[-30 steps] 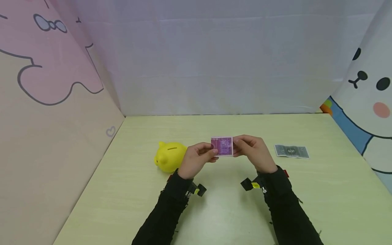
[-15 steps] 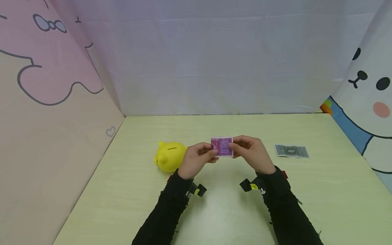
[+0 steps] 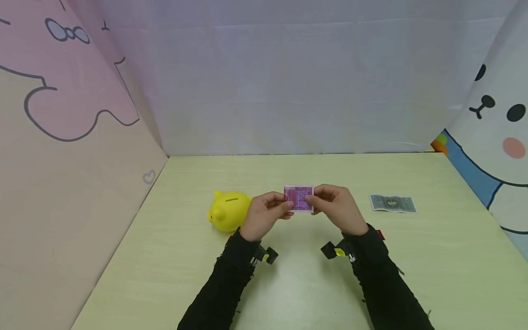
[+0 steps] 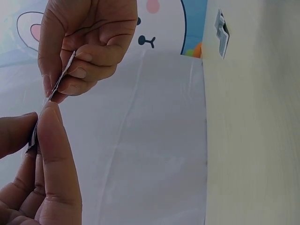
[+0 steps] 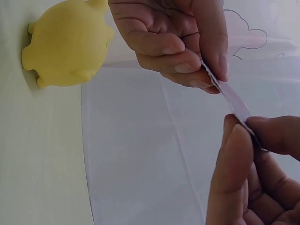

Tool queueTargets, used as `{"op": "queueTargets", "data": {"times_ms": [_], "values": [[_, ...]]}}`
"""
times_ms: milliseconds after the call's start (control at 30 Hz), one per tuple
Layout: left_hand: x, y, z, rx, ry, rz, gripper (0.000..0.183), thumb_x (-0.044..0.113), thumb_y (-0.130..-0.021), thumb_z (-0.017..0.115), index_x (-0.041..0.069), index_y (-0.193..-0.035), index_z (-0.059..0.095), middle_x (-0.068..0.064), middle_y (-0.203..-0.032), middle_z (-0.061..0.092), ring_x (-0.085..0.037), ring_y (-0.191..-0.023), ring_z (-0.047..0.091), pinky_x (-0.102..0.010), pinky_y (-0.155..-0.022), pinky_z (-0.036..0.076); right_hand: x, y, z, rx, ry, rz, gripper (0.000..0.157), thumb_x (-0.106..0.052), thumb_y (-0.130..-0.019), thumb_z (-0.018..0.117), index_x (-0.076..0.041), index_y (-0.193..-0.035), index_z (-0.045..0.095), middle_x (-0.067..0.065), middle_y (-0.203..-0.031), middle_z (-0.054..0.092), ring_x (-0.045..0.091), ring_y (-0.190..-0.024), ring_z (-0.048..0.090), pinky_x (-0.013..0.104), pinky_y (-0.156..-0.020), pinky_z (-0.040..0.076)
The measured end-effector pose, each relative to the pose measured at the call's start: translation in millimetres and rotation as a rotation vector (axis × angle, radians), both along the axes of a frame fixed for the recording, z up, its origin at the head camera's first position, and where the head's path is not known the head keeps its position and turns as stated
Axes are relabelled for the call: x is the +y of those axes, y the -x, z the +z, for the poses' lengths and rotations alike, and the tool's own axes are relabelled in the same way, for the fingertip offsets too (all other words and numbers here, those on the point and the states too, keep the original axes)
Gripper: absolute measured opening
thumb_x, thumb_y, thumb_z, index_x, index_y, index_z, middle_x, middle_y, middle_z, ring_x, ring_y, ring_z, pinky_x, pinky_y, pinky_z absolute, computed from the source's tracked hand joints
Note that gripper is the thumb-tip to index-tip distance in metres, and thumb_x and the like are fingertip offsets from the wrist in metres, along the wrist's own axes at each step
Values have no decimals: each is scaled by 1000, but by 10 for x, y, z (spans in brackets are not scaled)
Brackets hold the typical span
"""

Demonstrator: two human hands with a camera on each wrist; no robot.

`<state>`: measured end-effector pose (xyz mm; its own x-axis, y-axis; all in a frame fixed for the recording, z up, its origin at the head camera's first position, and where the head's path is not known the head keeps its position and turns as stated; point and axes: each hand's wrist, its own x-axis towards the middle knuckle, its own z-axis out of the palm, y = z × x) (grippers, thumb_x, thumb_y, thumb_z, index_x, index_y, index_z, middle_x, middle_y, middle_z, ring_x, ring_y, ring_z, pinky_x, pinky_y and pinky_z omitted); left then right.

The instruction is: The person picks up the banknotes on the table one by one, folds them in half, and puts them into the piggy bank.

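Observation:
A small purple banknote [image 3: 298,192], apparently folded, is held up above the table between both hands. My left hand [image 3: 264,215] pinches its left edge between thumb and fingers. On the other side my right hand [image 3: 340,208] pinches it too, the thumb lying across the front face. Both wrist views catch the note [image 4: 62,80] nearly edge-on, as a thin strip. A yellow piggy bank [image 3: 228,211] with a slot on top stands just left of my left hand, partly behind it. The right wrist view also shows the piggy bank [image 5: 70,44].
A greyish-green banknote [image 3: 393,204] with creases lies flat on the pale table [image 3: 288,284], right of my right hand. A white curtain [image 3: 288,82] closes off the back, and printed cloth panels stand at both sides.
My right hand has shifted slightly left, and its thumb has slid from the purple banknote's right edge onto its face. The left hand, piggy bank and green note stay put.

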<state>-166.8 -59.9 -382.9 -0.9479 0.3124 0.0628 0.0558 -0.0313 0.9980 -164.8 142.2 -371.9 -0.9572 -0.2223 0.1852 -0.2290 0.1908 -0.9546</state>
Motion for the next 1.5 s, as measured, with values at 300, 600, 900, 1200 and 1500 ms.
{"op": "queueTargets", "data": {"times_ms": [300, 600, 900, 1200, 1500], "values": [[-13, -13, 43, 11, 20, 11, 27, 17, -89, 62, -7, -103, 63, -16, -94, 65, -31, -82, 64, -38, -76, 54, -3, 21, -13, -6, -10, -14, 24, -20, -89, 63, 4, -94, 65, 15, -85, 64, 21, -65, 60, 34, -63, 56], [-78, 6, 69, 42, -31, 73, 23, 12, -93, 56, -7, -104, 63, -14, -88, 64, -18, -76, 62, -34, -73, 55, 17, 17, 7, -24, -15, -40, 27, -22, -88, 64, 4, -95, 65, 15, -84, 64, 22, -66, 60, 30, -64, 55], [-85, -14, 97, 34, -52, 45, 21, 7, -92, 56, -7, -106, 62, -14, -92, 63, -18, -76, 61, -33, -74, 55, 17, 8, 2, -45, -11, -41, 28, -22, -88, 64, 5, -96, 65, 15, -86, 65, 22, -66, 60, 35, -66, 56], [-98, -28, 93, 57, -26, 3, 21, 10, -93, 56, -3, -107, 63, -15, -98, 63, -21, -80, 62, -39, -78, 54, 1, 2, 1, -41, 3, -40, 28, -21, -88, 64, 6, -96, 64, 17, -87, 65, 22, -66, 59, 29, -64, 55], [-66, -76, 122, 92, -23, -27, 22, 12, -91, 58, -2, -108, 62, -14, -100, 63, -22, -84, 63, -37, -80, 53, -13, -10, 9, -27, 16, -36, 27, -20, -88, 64, 5, -94, 65, 16, -84, 65, 21, -65, 59, 30, -63, 55]]}}
